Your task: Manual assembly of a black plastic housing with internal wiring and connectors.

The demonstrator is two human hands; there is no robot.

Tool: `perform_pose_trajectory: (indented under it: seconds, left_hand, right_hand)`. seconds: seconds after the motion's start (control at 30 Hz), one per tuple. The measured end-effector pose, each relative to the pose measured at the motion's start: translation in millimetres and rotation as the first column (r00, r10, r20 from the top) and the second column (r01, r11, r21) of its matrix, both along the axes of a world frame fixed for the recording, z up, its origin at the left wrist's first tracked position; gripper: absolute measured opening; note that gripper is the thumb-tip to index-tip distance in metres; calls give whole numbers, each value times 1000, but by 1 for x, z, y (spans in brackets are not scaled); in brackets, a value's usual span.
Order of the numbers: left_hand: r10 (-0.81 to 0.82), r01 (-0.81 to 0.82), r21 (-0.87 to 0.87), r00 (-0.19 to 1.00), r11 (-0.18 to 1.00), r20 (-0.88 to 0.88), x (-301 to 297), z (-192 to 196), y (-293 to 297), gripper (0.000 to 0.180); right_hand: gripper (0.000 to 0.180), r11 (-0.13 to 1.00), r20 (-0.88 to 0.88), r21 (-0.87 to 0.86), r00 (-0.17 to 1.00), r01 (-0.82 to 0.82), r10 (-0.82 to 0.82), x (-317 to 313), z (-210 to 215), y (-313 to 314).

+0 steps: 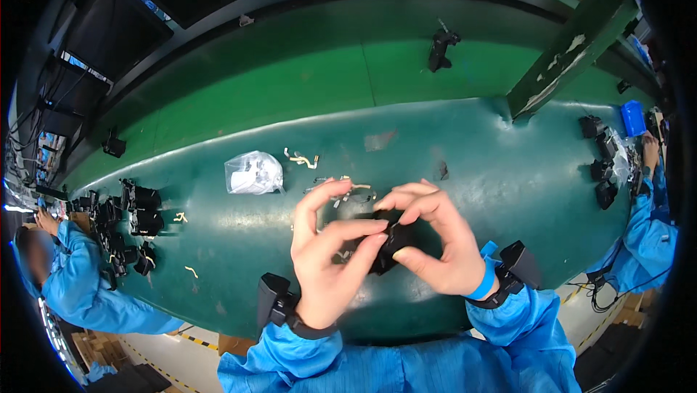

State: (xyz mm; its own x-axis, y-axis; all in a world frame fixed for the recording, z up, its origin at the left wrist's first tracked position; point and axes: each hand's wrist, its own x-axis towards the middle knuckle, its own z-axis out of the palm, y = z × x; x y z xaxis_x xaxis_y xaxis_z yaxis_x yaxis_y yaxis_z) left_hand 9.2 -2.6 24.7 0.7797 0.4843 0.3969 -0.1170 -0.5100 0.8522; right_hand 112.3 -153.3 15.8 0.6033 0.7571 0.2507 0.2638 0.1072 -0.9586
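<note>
In front of me, above the green table mat [218,248], both hands meet at a small black part [383,262]. My right hand [443,248] grips it between thumb and fingers. The thumb and index finger of my left hand [327,255] pinch together at its upper left edge; whatever sits between those fingertips is too small to make out. Fingers cover much of the part, so its exact kind is unclear. Just beyond the hands lie several small cable pieces [356,197], partly hidden by my fingers.
A clear plastic bag [254,173] of white pieces lies left of centre, beside pale flex cables [301,159]. Black units [141,208] cluster at left. More black parts [604,150] and a blue bin [633,118] stand right. A green post [573,44] rises behind. Co-workers sit on both sides.
</note>
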Motion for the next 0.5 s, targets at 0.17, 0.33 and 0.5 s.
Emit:
perform_pose_trajectory:
  seconds: [0.17, 0.33, 0.5]
  left_hand:
    - [-254, 223, -513, 967, 829, 10, -7, 0, 16, 18]
    - [-188, 222, -560, 975, 798, 118, -9, -7, 23, 9]
    - [211, -145, -344, 964, 928, 164, -4, -4, 19, 41]
  right_hand:
    - [41, 988, 142, -101, 981, -116, 130, 0, 23, 2]
    - [46, 971, 214, -162, 954, -177, 210, 8, 42, 24]
    - [46, 983, 615, -31, 779, 180, -123, 61, 29, 97]
